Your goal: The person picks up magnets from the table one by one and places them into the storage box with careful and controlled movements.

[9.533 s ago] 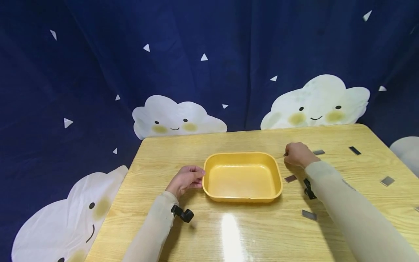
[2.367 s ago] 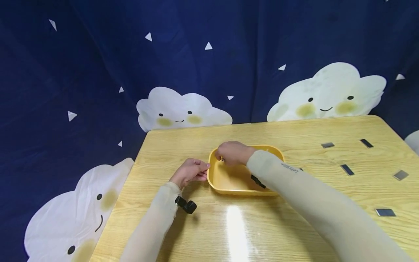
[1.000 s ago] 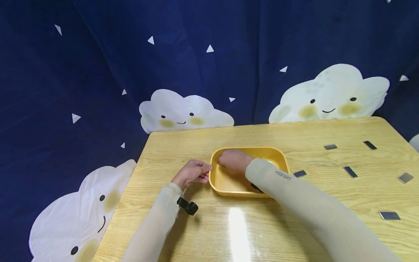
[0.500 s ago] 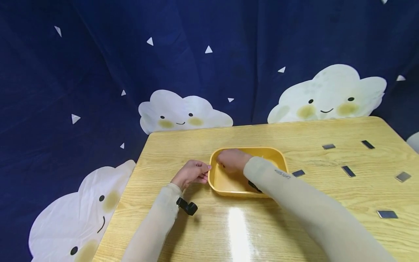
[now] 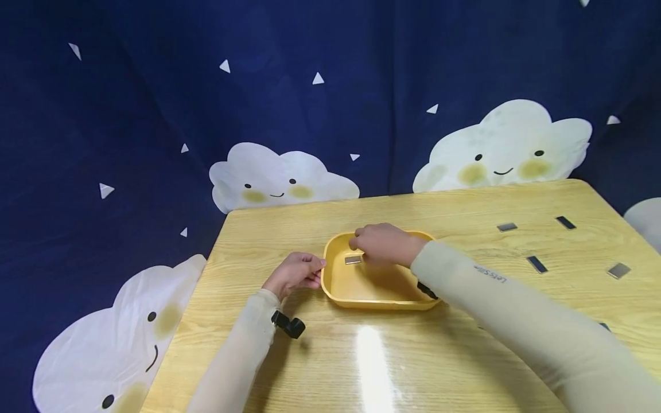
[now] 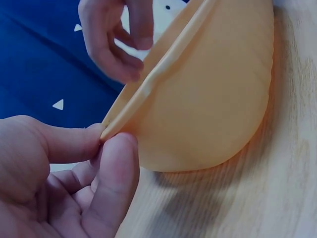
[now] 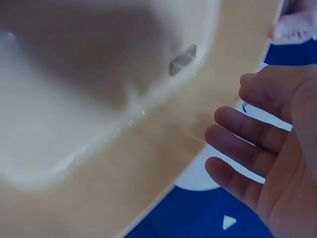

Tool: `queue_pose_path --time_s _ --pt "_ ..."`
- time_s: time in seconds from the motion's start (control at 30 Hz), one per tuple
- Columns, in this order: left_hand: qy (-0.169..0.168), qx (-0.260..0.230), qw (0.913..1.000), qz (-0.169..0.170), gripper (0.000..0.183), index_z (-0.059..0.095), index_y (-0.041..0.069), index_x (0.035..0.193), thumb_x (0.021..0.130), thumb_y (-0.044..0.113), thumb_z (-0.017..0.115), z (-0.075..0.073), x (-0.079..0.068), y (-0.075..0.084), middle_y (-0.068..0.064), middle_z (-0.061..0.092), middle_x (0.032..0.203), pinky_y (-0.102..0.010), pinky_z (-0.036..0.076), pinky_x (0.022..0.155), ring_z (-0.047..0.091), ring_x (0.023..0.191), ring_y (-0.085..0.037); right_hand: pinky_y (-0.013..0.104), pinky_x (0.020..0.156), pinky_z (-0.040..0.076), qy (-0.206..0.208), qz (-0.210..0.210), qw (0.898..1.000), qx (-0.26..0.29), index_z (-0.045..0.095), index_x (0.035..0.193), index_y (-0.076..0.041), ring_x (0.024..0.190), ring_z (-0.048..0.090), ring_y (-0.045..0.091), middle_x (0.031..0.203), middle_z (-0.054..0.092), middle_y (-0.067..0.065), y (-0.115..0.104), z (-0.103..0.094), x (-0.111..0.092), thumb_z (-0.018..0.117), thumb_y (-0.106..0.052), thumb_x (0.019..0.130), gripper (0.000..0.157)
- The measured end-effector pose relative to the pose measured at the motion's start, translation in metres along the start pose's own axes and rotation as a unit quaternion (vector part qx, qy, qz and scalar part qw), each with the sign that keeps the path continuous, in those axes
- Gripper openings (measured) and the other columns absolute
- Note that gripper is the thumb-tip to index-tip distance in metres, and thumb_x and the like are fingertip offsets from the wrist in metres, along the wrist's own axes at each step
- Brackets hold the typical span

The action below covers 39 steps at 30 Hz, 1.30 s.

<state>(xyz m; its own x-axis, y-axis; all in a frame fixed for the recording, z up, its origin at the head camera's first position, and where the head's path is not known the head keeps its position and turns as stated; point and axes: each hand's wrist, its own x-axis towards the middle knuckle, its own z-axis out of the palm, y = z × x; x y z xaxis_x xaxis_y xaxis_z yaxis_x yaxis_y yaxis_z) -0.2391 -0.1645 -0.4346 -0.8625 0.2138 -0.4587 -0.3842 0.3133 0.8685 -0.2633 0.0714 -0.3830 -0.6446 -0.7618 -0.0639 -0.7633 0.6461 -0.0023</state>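
Observation:
A yellow rectangular plastic basin (image 5: 382,304) stands on the wooden table. My left hand (image 5: 292,275) pinches its left rim between thumb and index finger, as the left wrist view shows with the thumb (image 6: 74,144) on the rim. Over the basin's far left part hovers my right hand (image 5: 384,244), its fingers relaxed and apart, holding nothing in the right wrist view. Below those fingers, a small flat rectangular piece (image 5: 353,260) with a shiny grey face lies on the basin floor, near the corner; the right wrist view shows this piece (image 7: 182,60) too.
To the right, similar flat pieces lie scattered on the table: a grey one (image 5: 507,227), a dark one (image 5: 565,222), another dark one (image 5: 537,264), a square grey one (image 5: 618,271). The right sleeve partly covers others. A dark blue cloud-print curtain (image 5: 289,103) hangs behind.
Earlier my right hand was among the table pieces, then down inside the basin. It has now risen and shifted right, exposing the small piece on the basin floor. My left hand stays at the rim.

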Motion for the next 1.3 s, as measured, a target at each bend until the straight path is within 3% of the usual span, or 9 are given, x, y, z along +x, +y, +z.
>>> queue_pose_path --time_s 0.27,0.43,0.57,0.9,1.3 --pt "0.010 -0.008 0.9999 0.002 0.020 0.064 -0.001 0.092 0.099 0.017 0.060 0.000 0.001 -0.005 -0.001 0.060 0.071 -0.017 0.055 0.055 0.058 0.060 -0.009 0.037 0.067 0.054 0.048 -0.010 0.999 -0.017 0.069 0.100 -0.011 0.076 0.060 0.022 0.084 0.061 0.004 0.003 -0.010 -0.022 0.065 -0.004 0.083 0.018" --pt "0.014 -0.010 0.9998 0.010 0.019 0.064 -0.001 0.093 0.099 0.016 0.060 0.003 0.003 -0.007 0.000 0.060 0.070 -0.017 0.054 0.054 0.058 0.059 -0.008 0.044 0.077 0.057 0.090 -0.001 0.996 0.002 0.070 0.108 -0.009 0.092 0.065 0.027 0.102 0.069 0.008 0.007 -0.009 -0.035 0.066 -0.007 0.085 0.024" --pt "0.010 -0.008 0.9998 0.013 0.020 0.064 -0.002 0.093 0.099 0.016 0.060 0.005 0.002 -0.007 0.000 0.060 0.070 -0.017 0.054 0.055 0.058 0.059 -0.008 0.051 0.087 0.055 0.123 0.004 0.992 -0.005 0.069 0.114 -0.010 0.110 0.063 0.032 0.119 0.067 0.012 0.011 -0.006 -0.047 0.069 -0.012 0.087 0.027" --pt "0.015 -0.007 0.9997 0.015 0.021 0.065 -0.002 0.093 0.099 0.017 0.061 0.001 0.001 -0.006 -0.001 0.060 0.071 -0.018 0.055 0.055 0.058 0.060 -0.009 0.054 0.095 0.050 0.195 -0.008 0.979 -0.054 0.066 0.115 -0.014 0.122 0.057 0.035 0.128 0.063 0.013 0.019 -0.009 -0.074 0.074 -0.021 0.084 0.033" --pt "0.022 -0.010 0.9997 0.009 0.020 0.064 -0.003 0.093 0.099 0.017 0.061 0.003 0.001 -0.005 -0.001 0.060 0.071 -0.017 0.054 0.055 0.058 0.060 -0.009 0.057 0.097 0.049 0.176 0.029 0.982 -0.056 0.065 0.123 -0.013 0.128 0.053 0.037 0.137 0.059 0.016 0.037 -0.012 -0.109 0.074 -0.020 0.087 0.039"
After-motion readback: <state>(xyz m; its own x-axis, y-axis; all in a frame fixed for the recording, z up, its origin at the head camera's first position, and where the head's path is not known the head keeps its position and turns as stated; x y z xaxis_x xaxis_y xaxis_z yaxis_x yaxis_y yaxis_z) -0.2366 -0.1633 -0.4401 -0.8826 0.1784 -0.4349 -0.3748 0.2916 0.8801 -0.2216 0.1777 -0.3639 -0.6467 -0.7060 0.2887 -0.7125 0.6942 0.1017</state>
